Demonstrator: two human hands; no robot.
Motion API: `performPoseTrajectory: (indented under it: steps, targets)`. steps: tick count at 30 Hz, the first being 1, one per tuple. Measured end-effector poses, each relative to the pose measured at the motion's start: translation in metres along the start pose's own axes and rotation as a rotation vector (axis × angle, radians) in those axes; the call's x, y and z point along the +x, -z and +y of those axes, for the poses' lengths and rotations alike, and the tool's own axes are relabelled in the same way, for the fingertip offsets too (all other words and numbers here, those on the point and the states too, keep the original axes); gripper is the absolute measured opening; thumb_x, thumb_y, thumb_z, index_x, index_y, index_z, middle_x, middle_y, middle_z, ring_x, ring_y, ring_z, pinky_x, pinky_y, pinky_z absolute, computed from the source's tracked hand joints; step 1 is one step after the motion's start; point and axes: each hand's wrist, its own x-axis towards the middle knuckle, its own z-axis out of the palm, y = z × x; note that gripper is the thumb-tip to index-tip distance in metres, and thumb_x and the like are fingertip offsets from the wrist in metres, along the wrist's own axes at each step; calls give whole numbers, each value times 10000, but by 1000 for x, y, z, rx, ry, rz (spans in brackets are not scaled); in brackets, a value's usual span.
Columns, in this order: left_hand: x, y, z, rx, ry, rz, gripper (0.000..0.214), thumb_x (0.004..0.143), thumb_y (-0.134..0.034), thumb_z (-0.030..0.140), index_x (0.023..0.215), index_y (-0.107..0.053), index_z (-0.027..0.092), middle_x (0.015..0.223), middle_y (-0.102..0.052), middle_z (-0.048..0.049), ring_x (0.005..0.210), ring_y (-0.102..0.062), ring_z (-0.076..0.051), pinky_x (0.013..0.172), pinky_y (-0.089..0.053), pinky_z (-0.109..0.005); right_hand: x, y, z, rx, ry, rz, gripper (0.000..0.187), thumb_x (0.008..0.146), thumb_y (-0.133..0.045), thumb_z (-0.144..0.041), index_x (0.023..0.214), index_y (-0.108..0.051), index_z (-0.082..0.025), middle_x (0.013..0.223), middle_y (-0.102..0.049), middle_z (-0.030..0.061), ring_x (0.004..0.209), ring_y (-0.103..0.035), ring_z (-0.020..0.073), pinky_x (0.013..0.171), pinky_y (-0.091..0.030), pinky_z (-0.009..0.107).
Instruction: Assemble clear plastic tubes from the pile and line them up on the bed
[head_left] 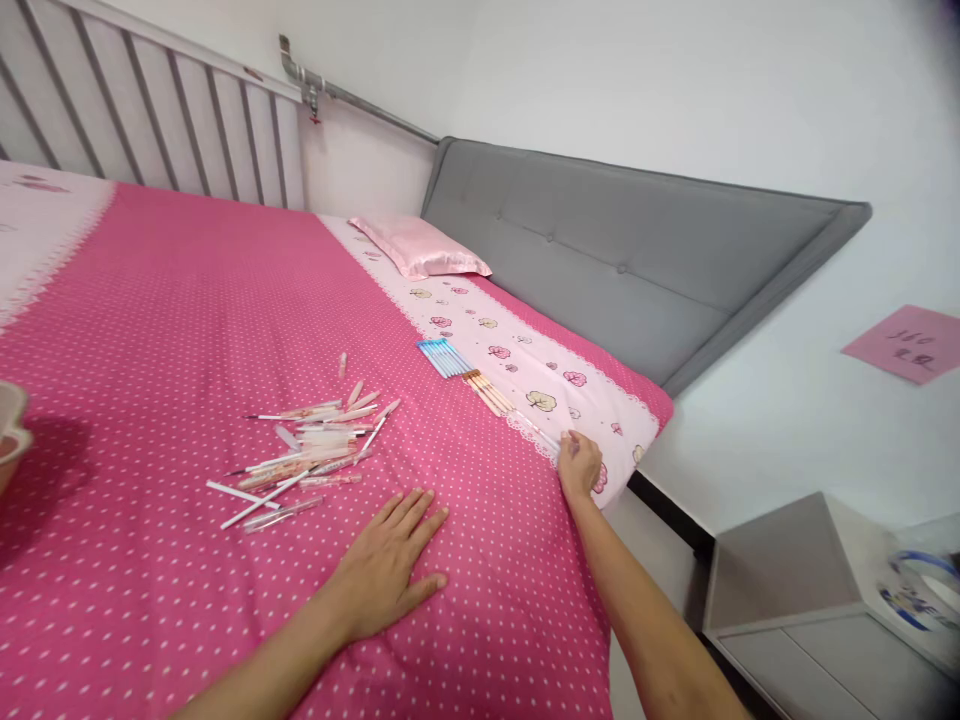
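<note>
In the head view, shows the left hand pressed palm-down on a pink polka-dot bedspread, fingers spread and holding nothing. Shows the right hand at the near end of a row, fingers drawn in close together at a set of pale pens; cannot tell whether any is pinched, with the fingertips partly hidden.

Farther up that row, beside a white printed band, shows orange-brown pens side by side, then blue pens in a neat block. Beyond and to the left of the left hand, shows a loose pile of white and clear pens, many crossing; seems to carry fine markings, too small to read.

On the wall at right, shows a pink note handwritten in dark strokes: looks like "360" on the upper line, cannot be made out below. On the grey nightstand, shows a plastic-wrapped item with blue printing, too blurred to read. At the left edge, shows part of a pale basket.
</note>
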Motion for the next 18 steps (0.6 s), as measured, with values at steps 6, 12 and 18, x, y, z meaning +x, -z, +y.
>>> performPoseTrajectory:
  steps: [6, 12, 18]
  targets:
    - [-2, -5, -3, -17, -9, 32, 653, 843, -398, 564, 1410, -263, 271, 1464, -289, -78, 1333, -283, -281, 1087, -238, -467, 12, 20, 29, -94, -365, 57, 437, 806, -461, -360, 1165, -584, -143, 1199, -515, 189, 1090, -447, 333, 857, -368, 414]
    - [-1, -4, -2, -8, 0, 27, 641, 846, -384, 568, 1406, -275, 276, 1465, -289, -72, 1331, -287, -282, 1084, -236, -468, 22, 34, 56, -134, -538, -136, 378, 760, -578, -355, 1087, -634, -174, 1068, -605, 164, 970, -570, 303, 732, -449, 379]
    - [-1, -3, -2, 31, -2, 8, 648, 855, -361, 567, 1417, -247, 266, 1471, -274, -74, 1333, -283, -282, 1084, -237, -463, 29, 31, 63, -188, -505, -245, 228, 858, -524, -326, 972, -619, -152, 1028, -617, 72, 949, -577, 181, 828, -459, 382]
